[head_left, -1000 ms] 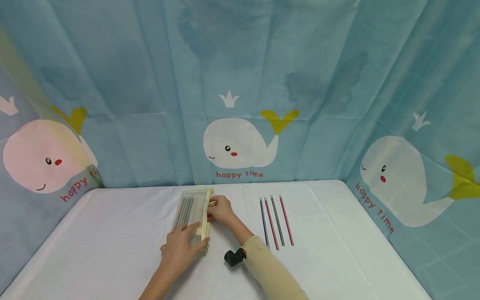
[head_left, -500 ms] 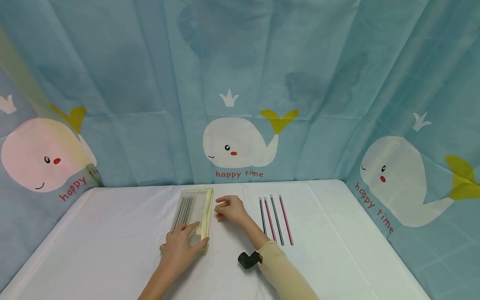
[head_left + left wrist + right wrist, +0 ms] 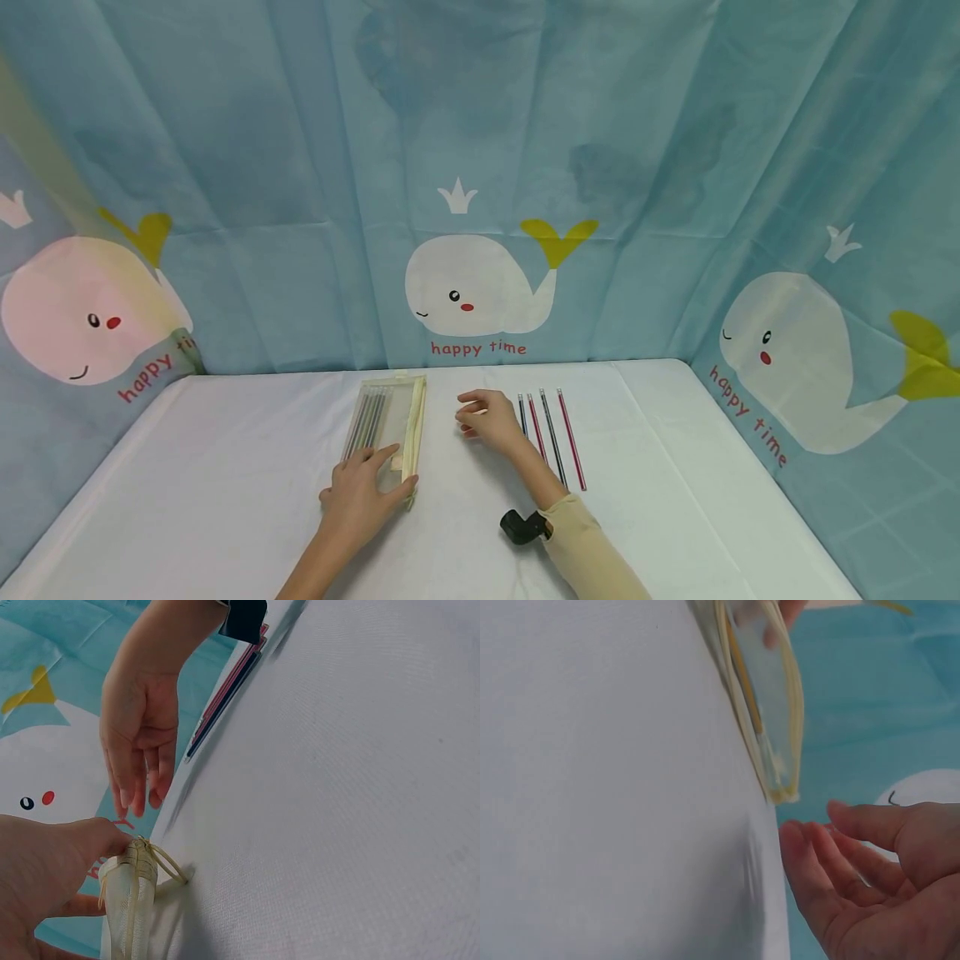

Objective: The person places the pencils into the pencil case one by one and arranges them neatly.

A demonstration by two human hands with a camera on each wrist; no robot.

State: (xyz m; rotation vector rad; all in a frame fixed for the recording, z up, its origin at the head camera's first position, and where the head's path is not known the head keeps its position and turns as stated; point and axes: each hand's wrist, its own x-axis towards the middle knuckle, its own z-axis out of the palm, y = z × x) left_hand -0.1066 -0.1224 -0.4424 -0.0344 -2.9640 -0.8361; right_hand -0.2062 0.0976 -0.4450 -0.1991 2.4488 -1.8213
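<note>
A see-through pencil case (image 3: 401, 404) with pale yellow trim lies left of the table's middle, several pencils (image 3: 367, 421) inside it. My left hand (image 3: 363, 490) grips its near end, the thumb on the zipped edge and the fingers across the top; the left wrist view shows the thumb on the case's corner (image 3: 129, 907). To the right of the case hovers my right hand (image 3: 489, 418), fingers loosely bent. Nothing is in it, as the right wrist view of the hand (image 3: 870, 892) shows. Beside it, several red and dark pencils (image 3: 572, 439) lie in a row, partly hidden by the right arm.
A white cloth covers the table (image 3: 675, 500). A blue curtain (image 3: 645, 167) printed with whales hangs behind it and along both sides. The black wrist camera (image 3: 522, 527) sticks out from the right wrist.
My right hand has let go of the case's right edge and moved right, toward the row of pencils. The left hand and the case have stayed in place.
</note>
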